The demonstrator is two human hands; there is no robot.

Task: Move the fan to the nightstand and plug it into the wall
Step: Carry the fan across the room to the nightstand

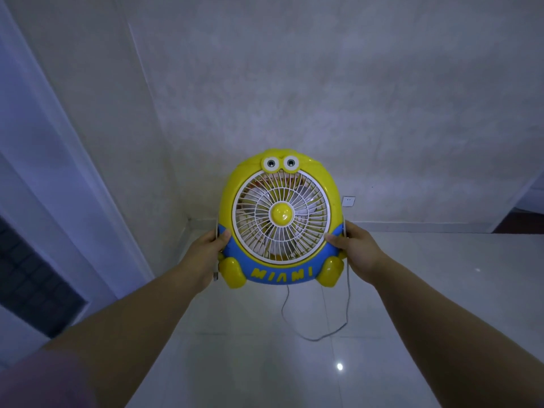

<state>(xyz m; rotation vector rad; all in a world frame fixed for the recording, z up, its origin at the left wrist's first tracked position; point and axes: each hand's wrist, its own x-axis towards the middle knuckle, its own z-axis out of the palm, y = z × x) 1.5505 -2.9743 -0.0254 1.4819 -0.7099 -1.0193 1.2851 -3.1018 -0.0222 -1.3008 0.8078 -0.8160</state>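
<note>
Head view: main risk is the loose cord (347,304), which hangs in a loop below the fan (281,219) and drops toward the floor (412,290); it could catch a foot or snag while the person walks, tugging the fan sideways. The plug end (215,275) dangles just beside the left hand (206,254), so it could swing and knock the fan body. Grip is only on the lower sides of smooth plastic, so a slip looks possible. The left hand clasps the fan's lower left edge, the right hand (354,245) clasps its lower right edge, thumbs on the front. The fan is held up in the air, in front of the wall, with a wall outlet (348,200) just right of it. No nightstand in sight. The fan is yellow and blue, with a round white grille, cartoon eyes on top, stubby feet and "MIAMI" lettering below the grille.
</note>
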